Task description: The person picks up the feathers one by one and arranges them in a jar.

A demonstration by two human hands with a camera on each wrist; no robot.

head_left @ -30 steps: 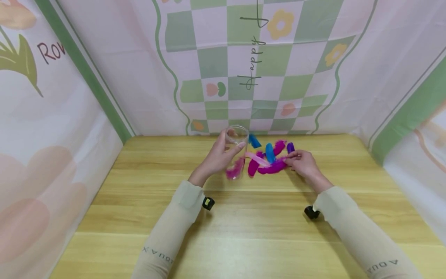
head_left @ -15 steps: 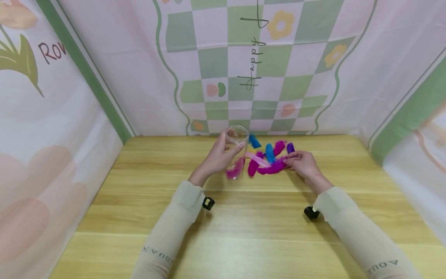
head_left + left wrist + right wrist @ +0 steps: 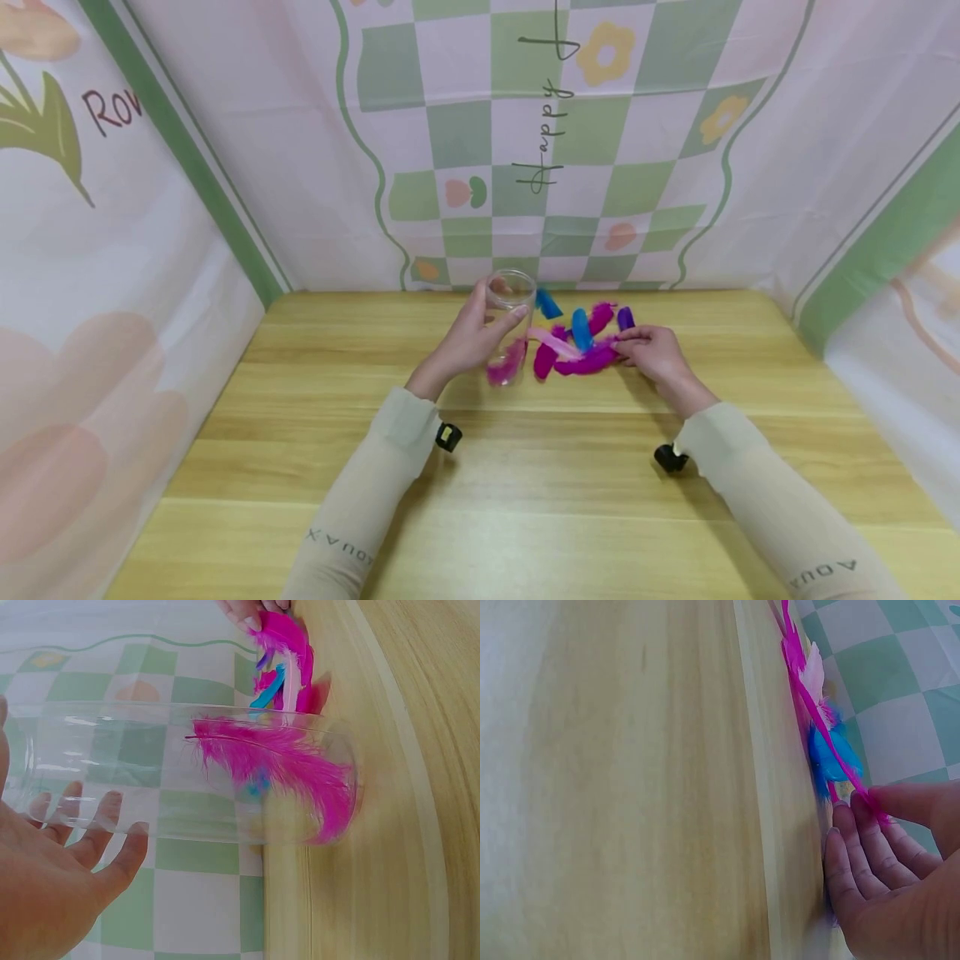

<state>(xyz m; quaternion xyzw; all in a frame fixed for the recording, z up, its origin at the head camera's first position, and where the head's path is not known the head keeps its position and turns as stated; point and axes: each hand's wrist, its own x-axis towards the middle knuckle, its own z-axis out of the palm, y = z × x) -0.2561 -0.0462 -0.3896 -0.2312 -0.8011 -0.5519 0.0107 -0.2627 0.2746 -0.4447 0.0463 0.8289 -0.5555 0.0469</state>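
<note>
My left hand (image 3: 474, 332) grips a clear cup (image 3: 512, 287) that stands upright on the table; in the left wrist view a fluffy magenta feather (image 3: 277, 761) lies inside it, near its bottom. My right hand (image 3: 654, 354) pinches one end of a magenta feather (image 3: 588, 360) between thumb and fingertips, which the right wrist view shows too, with the feather (image 3: 821, 720) stretching away from the fingers. Beside it are a pale pink feather (image 3: 555, 342), a blue feather (image 3: 581, 329), a second blue one (image 3: 549, 304) and a purple one (image 3: 626, 317).
The wooden table (image 3: 525, 500) meets a checked cloth backdrop (image 3: 525, 192) just behind the feathers. Patterned cloth walls (image 3: 150, 317) rise at the left and right sides. More magenta feathers (image 3: 602, 317) lie around the pile.
</note>
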